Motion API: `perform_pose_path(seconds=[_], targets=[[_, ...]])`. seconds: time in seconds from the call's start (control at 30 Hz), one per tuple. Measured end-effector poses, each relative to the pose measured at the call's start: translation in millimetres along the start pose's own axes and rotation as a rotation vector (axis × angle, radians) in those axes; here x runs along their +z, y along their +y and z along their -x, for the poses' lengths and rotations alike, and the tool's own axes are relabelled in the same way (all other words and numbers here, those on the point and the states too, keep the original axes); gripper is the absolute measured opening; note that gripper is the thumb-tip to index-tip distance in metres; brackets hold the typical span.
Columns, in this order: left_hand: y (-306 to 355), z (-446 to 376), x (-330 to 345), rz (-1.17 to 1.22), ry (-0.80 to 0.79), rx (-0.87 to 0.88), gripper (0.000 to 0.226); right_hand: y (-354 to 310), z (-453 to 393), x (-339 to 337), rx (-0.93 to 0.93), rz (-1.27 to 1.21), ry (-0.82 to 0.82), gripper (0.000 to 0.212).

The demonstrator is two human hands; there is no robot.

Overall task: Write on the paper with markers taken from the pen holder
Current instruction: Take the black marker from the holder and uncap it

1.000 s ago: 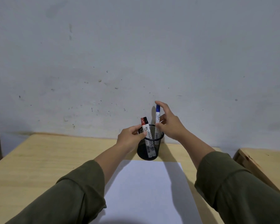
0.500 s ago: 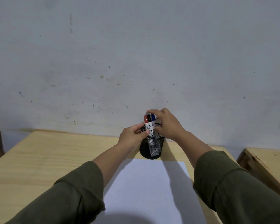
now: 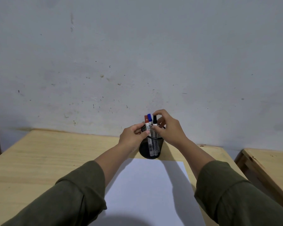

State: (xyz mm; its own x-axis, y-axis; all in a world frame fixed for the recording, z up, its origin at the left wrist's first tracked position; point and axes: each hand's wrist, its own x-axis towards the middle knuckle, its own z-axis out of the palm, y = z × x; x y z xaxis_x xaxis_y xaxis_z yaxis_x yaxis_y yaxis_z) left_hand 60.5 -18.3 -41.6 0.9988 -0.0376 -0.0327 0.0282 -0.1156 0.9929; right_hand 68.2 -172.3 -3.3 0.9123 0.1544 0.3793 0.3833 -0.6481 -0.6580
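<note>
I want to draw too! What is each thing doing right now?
Red marker: capped, in holder, left hand touching it.
Blue marker: capped, in holder.
Black marker: capped, in holder, right hand pinching its top.
Pen holder: upright.
Paper: flat, blank.

a wooden table (image 3: 39,157) carries white paper (image 3: 147,190) and a mesh pen holder (image 3: 151,148).

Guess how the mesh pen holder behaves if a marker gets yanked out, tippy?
Probably light: the pen holder is open wire mesh. Three tall markers stand above its rim, so it is likely top-heavy. The left hand at the rim should steady it.
</note>
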Motion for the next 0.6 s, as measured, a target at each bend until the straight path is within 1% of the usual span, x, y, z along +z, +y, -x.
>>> perform_pose_path(seconds=[0.1,0.17,0.27,0.37,0.43,0.47,0.6], targets=[[6,8,2,-0.052,0.054,-0.015,0.052,-4,3,-2,0.062,-0.147,0.079,0.047],[15,15,1,-0.104,0.136,-0.018,0.053,-12,2,-10,0.084,-0.236,0.161,0.049],[33,26,-3,-0.104,0.254,0.035,0.042,-30,-1,-29,0.063,-0.388,0.267,0.049],[56,36,-9,-0.077,0.306,0.119,0.031,-51,2,-47,0.021,-0.526,0.342,0.044],[74,45,-11,-0.031,0.268,0.175,0.027,-67,9,-58,0.015,-0.576,0.341,0.039],[82,51,-11,0.001,0.227,0.200,0.026,-76,16,-62,0.020,-0.595,0.309,0.038],[108,84,-6,0.144,0.027,0.230,0.028,-99,52,-63,0.095,-0.672,0.102,0.033]])
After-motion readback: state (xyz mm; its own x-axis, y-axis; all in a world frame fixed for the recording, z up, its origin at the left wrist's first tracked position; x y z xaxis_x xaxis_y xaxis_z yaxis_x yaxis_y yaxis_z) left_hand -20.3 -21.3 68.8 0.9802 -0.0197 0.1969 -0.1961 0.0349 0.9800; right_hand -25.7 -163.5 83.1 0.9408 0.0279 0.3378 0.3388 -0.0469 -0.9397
